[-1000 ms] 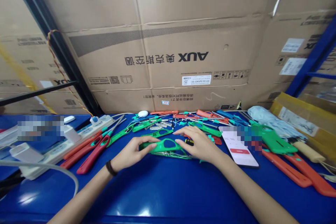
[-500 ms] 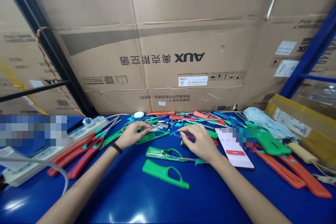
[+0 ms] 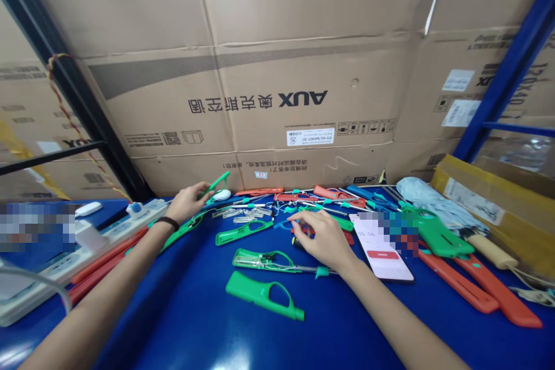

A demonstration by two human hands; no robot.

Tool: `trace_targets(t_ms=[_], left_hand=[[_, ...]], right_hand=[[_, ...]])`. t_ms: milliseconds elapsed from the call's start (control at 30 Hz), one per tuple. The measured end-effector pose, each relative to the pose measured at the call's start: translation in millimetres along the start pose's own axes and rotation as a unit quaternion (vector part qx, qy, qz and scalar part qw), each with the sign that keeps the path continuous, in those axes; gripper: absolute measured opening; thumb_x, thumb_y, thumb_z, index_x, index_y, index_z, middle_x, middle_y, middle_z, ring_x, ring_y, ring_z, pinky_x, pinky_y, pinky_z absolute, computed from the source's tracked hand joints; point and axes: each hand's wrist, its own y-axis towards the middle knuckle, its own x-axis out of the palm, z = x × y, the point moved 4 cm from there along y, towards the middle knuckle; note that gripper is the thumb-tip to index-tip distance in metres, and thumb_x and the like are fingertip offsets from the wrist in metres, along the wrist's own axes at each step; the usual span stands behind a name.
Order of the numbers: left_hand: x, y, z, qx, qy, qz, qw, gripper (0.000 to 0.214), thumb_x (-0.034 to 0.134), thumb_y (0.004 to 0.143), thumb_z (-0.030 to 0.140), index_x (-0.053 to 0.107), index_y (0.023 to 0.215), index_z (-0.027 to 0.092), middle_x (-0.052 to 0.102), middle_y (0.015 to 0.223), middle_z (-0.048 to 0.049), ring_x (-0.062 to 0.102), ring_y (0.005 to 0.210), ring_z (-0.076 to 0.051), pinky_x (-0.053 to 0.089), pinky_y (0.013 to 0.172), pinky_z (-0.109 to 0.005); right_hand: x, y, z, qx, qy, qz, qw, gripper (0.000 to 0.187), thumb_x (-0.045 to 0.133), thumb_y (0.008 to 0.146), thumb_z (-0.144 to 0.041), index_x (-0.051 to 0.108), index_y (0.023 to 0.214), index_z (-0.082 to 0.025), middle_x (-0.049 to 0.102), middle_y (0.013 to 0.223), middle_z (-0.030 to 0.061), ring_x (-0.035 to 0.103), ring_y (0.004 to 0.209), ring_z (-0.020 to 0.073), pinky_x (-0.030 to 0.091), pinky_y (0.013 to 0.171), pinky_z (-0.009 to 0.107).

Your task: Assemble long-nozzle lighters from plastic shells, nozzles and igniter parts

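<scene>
My left hand (image 3: 188, 205) is closed around a green lighter casing half (image 3: 215, 185), held up at the back left of the table. Over the middle of the pile hovers or rests my right hand (image 3: 323, 234), its thumb and index finger curved and apart, with nothing visible between them. By those fingertips lie a blue casing piece (image 3: 283, 225) and a small black-and-yellow object (image 3: 296, 241), partly covered. In front sits an opened green lighter (image 3: 262, 260) with its clear tank and metal rod exposed. Nearer me is a loose green casing half (image 3: 260, 296); another green casing half (image 3: 243, 232) lies behind.
Clear tanks (image 3: 247, 214) and mixed lighter parts lie along the cardboard box (image 3: 255, 69). A phone (image 3: 381, 251), orange lighters (image 3: 459, 280) and a light-blue umbrella (image 3: 433, 205) are at right. A white power strip (image 3: 117, 228) runs along the left.
My left hand has moved left and up, and a green casing half now shows in it. My right hand stays nearly in place. The view has shifted slightly.
</scene>
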Motion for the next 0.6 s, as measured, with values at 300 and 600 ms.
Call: trace_targets(t_ms=[300,600], left_hand=[[7.1,3,28,-0.015,0.042,-0.058,0.997,0.041,0.048,0.079,0.057,0.071,0.088,0.025,0.072,0.076,-0.0032,0.067,0.078,-0.027,0.045,0.065,-0.028],[19.1,29,-13,-0.11,0.004,-0.042,0.993,0.03,0.056,0.09,0.029,0.054,0.116,0.015,0.057,0.115,-0.0082,0.059,0.098,-0.022,0.051,0.081,-0.04]], right_hand=[[4,-2,0,-0.001,0.005,-0.019,1.0,0.015,0.05,0.085,-0.018,0.063,0.09,-0.023,0.068,0.068,-0.0034,0.061,0.063,0.0145,0.039,0.069,0.03],[7,-2,1,-0.002,-0.001,-0.035,0.999,0.015,0.049,0.086,-0.019,0.063,0.09,-0.023,0.068,0.067,-0.0034,0.062,0.062,0.0136,0.041,0.07,0.029]])
